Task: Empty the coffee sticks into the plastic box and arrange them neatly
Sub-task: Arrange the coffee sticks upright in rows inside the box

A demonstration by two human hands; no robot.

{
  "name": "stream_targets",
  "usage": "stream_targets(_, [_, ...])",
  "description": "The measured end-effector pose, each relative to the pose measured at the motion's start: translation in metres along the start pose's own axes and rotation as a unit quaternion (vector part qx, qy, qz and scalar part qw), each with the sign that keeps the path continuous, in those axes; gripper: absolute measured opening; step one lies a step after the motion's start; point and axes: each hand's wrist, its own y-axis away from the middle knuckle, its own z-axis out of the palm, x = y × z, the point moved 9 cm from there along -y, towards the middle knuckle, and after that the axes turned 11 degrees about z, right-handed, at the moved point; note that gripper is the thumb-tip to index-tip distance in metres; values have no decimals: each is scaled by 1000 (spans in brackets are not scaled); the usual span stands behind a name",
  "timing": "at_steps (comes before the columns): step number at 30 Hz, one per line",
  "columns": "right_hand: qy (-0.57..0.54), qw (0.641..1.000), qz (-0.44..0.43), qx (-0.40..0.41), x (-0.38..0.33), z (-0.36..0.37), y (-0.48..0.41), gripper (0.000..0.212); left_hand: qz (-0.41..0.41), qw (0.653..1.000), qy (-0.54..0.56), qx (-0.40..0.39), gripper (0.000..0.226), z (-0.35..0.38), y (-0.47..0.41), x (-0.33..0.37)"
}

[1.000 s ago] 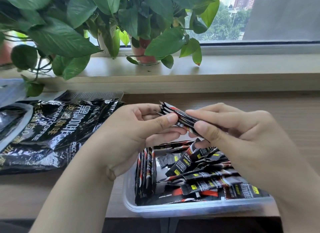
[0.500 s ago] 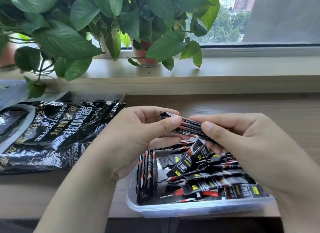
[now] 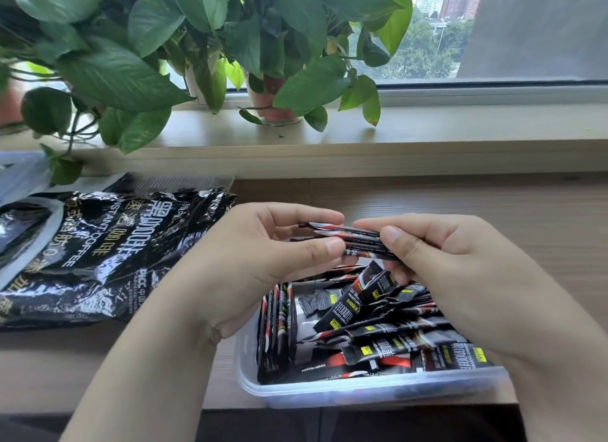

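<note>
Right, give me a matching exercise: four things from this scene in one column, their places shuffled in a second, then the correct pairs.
Things:
1. bundle of coffee sticks
2. empty coffee bag
3. plastic box
4. potted plant

Places:
A. on the windowsill
B. flat on the table, left of the hands
C. pinched between the left hand and the right hand
D. at the near table edge, under the hands, with loose sticks inside

Pairs: 1-C, 2-B, 3-D, 4-A
</note>
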Motion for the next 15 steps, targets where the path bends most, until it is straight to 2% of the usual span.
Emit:
stream_targets(12, [80, 997, -20, 0, -4, 1, 4, 30, 4, 1000, 11, 14, 29, 1, 0, 3])
stream_targets(15, [67, 997, -18, -30, -1, 6, 3, 33, 6, 1000, 7, 18, 27, 0, 0, 3])
